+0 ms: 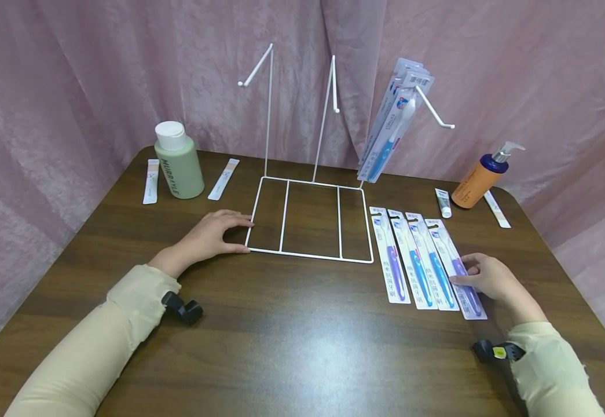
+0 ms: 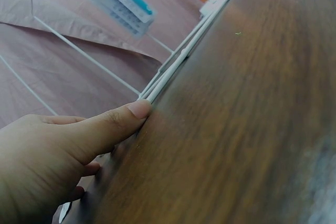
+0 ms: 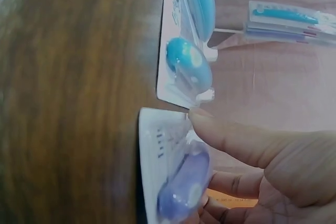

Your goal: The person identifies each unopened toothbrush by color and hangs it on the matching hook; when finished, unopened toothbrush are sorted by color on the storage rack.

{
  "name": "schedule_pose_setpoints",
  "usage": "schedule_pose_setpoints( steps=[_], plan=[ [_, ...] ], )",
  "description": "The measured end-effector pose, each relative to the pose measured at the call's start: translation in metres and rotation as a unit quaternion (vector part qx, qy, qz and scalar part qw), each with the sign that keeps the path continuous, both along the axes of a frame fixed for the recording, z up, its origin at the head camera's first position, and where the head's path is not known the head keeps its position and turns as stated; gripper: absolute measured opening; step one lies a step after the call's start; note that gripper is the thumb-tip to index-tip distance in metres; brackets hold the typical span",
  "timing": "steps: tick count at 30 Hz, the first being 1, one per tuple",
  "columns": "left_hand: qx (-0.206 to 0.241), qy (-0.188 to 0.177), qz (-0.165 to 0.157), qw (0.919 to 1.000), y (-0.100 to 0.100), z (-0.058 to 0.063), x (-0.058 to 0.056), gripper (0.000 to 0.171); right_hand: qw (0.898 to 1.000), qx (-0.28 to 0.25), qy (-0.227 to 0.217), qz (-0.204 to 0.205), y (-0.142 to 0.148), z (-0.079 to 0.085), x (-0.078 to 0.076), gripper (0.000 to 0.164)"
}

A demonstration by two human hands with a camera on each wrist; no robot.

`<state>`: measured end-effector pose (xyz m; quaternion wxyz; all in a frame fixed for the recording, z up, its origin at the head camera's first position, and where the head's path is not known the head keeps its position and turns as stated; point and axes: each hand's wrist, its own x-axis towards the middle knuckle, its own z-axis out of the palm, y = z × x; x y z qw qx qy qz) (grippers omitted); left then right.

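My left hand (image 1: 211,234) lies at the left side of a white wire display rack (image 1: 312,256). Its extended thumb touches the front left corner of the base, and the fingertips meet the left bar. On the right, my right hand (image 1: 492,281) pinches the rightmost packaged toothbrush (image 1: 447,243), a purple one, between thumb and fingers at its edges. That package lies at the end of a row with other packaged toothbrushes (image 1: 409,255), blue and purple. Several packaged toothbrushes (image 1: 393,124) hang from the rack's right hook (image 1: 432,107). The left hook (image 1: 256,65) and middle hook (image 1: 335,87) are bare.
A green bottle (image 1: 181,168) with a white cap stands at the back left between two slim sachets (image 1: 151,182). At the back right are an orange pump bottle (image 1: 476,184), a small tube (image 1: 443,202) and another sachet (image 1: 497,209). A pink curtain (image 1: 99,75) hangs behind the wooden table (image 1: 292,347).
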<state>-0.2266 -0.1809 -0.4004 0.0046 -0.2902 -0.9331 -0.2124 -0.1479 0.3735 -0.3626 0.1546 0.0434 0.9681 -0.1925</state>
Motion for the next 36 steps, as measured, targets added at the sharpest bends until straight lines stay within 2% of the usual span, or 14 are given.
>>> schedule_pose_setpoints(
  steps=[6,14,25,30,36],
  plan=[
    [0.001,0.0,0.001,1.0,0.0,-0.002,-0.001,0.06,0.999,-0.045,0.012,-0.002,0.003,-0.005,0.002,0.066],
    [0.003,0.0,0.001,1.0,0.0,-0.002,-0.001,0.06,0.997,-0.066,0.041,-0.012,0.005,-0.007,0.006,0.063],
    [0.006,0.003,-0.002,1.0,0.0,-0.001,-0.001,0.06,0.993,-0.046,0.104,-0.024,0.008,0.009,0.013,0.066],
    [0.009,0.004,-0.004,0.9999,0.0,-0.001,-0.001,0.06,0.987,-0.044,0.154,-0.031,0.004,0.019,0.017,0.061],
    [0.008,0.005,-0.004,0.9999,0.0,-0.002,-0.002,0.06,0.97,-0.057,0.233,-0.031,-0.002,0.034,0.023,0.054]
  ],
)
